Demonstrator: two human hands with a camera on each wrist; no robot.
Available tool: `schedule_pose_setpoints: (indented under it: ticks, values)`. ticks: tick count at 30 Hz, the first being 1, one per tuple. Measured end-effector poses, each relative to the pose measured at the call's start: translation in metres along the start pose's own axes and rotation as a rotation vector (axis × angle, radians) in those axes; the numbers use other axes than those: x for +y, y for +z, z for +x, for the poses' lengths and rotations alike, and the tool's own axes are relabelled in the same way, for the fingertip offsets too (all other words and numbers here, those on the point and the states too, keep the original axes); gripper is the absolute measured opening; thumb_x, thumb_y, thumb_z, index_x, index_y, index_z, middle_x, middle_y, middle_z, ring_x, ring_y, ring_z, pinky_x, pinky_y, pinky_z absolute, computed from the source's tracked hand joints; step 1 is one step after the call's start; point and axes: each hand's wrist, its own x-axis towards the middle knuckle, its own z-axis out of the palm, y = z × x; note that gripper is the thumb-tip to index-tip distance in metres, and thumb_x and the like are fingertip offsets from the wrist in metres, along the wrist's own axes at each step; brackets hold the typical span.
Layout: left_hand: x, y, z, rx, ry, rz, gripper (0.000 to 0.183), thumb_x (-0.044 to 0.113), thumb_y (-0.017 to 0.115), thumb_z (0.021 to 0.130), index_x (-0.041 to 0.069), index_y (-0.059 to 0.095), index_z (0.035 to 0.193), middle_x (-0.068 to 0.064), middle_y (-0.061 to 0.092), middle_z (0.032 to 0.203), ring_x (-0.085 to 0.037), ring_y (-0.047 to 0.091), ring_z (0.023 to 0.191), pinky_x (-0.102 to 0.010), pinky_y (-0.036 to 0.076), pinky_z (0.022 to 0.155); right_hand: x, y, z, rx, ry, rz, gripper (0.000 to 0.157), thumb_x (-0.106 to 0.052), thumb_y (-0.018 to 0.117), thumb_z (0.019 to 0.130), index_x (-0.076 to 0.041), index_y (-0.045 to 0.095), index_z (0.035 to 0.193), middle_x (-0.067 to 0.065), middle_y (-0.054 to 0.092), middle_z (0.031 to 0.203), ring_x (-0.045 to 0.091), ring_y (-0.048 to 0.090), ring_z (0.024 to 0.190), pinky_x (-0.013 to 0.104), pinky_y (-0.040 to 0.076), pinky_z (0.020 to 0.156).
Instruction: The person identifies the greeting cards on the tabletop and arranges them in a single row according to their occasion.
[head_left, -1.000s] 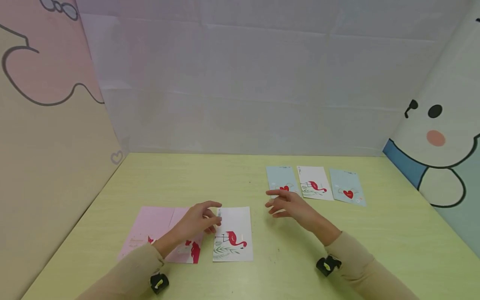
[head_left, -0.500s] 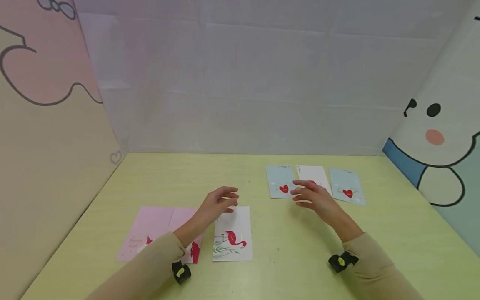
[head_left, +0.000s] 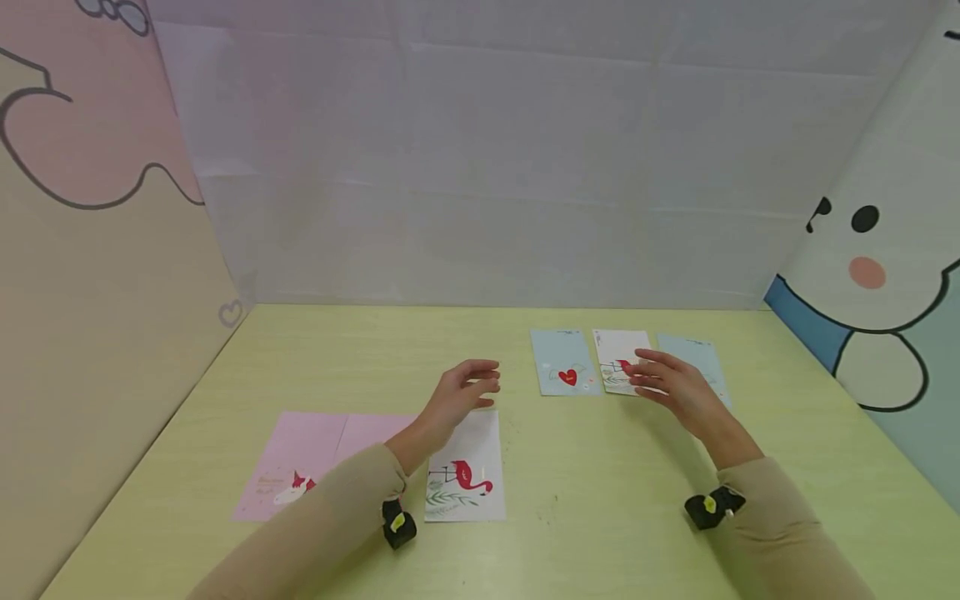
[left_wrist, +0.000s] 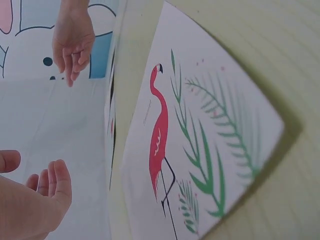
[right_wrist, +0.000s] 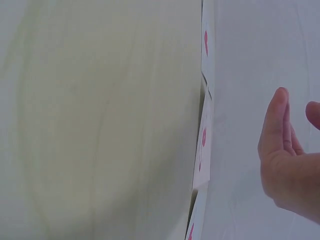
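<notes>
White with a red flamingo and green leaves, the near card [head_left: 465, 502] lies on the pale yellow-green counter [head_left: 375, 350].

Left hand [head_left: 461, 393]: raised over the far edge of the near card. Its grip is spread, thumb apart from lightly bent fingers.

Right hand [head_left: 681, 393]: raised, well to the right of the near card and beyond it. Its grip is also spread, with a gap between thumb and fingers.

Three cards form a row to the right of the near card and beyond it. In order outward from the near card: left blue card [head_left: 557, 350], printed with a red heart; white card [head_left: 617, 346], with a flamingo print; right blue card [head_left: 693, 348]. From the head view, the right hand hides parts of the last two.

Pink card [head_left: 303, 446]: beside the near card, on its left, marked by a crease. The left sleeve [head_left: 322, 529] covers part of it from above.

Grey-white panel [head_left: 487, 167]: upright, well beyond the near card.
</notes>
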Motion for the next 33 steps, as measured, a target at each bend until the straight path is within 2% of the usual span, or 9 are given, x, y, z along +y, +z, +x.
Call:
schedule_pose_setpoints:
  ticks: [6,12,16,19,24,28,33]
  values:
    - [-0.002,0.018,0.008,-0.068,-0.037,0.007,0.035,0.008,0.052,0.088,-0.003,0.047,0.121,-0.02,0.049,0.115,-0.026,0.053,0.098,-0.032,0.047,0.08,0.002,-0.02,0.001,0.033,0.014,0.033,0.054,-0.017,0.05,0.091,0.006,0.025,0.132,-0.005,0.058,0.092,0.009,0.058,0.086,0.02,0.047,0.076]
    - [-0.006,0.034,0.014,-0.148,-0.089,-0.001,0.04,0.012,0.052,0.089,-0.005,0.043,0.124,-0.016,0.052,0.113,-0.023,0.053,0.098,-0.032,0.046,0.082,0.005,-0.035,0.003,0.072,0.044,0.006,0.061,-0.016,0.047,0.092,0.01,0.013,0.136,-0.008,0.056,0.09,0.005,0.057,0.085,0.021,0.046,0.077]
    - [-0.005,0.045,0.018,-0.178,-0.113,-0.068,0.043,0.012,0.052,0.089,-0.007,0.04,0.126,-0.019,0.049,0.118,-0.027,0.052,0.102,-0.034,0.045,0.083,0.006,-0.042,0.006,0.097,0.102,-0.013,0.063,-0.018,0.043,0.093,0.008,0.007,0.137,0.008,0.049,0.108,0.006,0.054,0.089,0.025,0.045,0.082]
    - [-0.005,0.056,0.024,-0.167,-0.148,-0.119,0.043,0.009,0.052,0.089,-0.008,0.039,0.127,-0.021,0.048,0.12,-0.03,0.051,0.103,-0.035,0.045,0.083,0.006,-0.046,0.008,0.1,0.157,-0.024,0.063,-0.02,0.04,0.094,0.004,0.004,0.139,0.021,0.029,0.128,0.016,0.047,0.103,0.027,0.042,0.086]
    - [-0.007,0.073,0.033,-0.142,-0.186,-0.15,0.043,0.01,0.054,0.088,-0.007,0.04,0.125,-0.02,0.05,0.117,-0.031,0.051,0.103,-0.036,0.046,0.082,0.005,-0.049,0.012,0.066,0.198,-0.044,0.064,-0.025,0.036,0.095,0.001,-0.002,0.139,0.025,0.008,0.14,0.032,0.02,0.125,0.033,0.034,0.095]
    - [-0.011,0.085,0.039,-0.147,-0.185,-0.142,0.04,0.014,0.052,0.089,-0.006,0.043,0.122,-0.015,0.051,0.117,-0.03,0.05,0.105,-0.036,0.044,0.084,0.004,-0.05,0.013,0.046,0.203,-0.063,0.065,-0.03,0.033,0.095,0.002,-0.003,0.139,0.026,0.003,0.141,0.036,0.015,0.127,0.039,0.026,0.099]
    - [-0.016,0.102,0.046,-0.112,-0.19,-0.142,0.04,0.014,0.053,0.088,-0.006,0.045,0.122,-0.013,0.053,0.113,-0.028,0.051,0.104,-0.036,0.044,0.084,0.004,-0.049,0.014,0.023,0.195,-0.098,0.062,-0.031,0.027,0.096,0.005,-0.003,0.138,0.03,0.005,0.14,0.039,0.016,0.126,0.043,0.022,0.099]
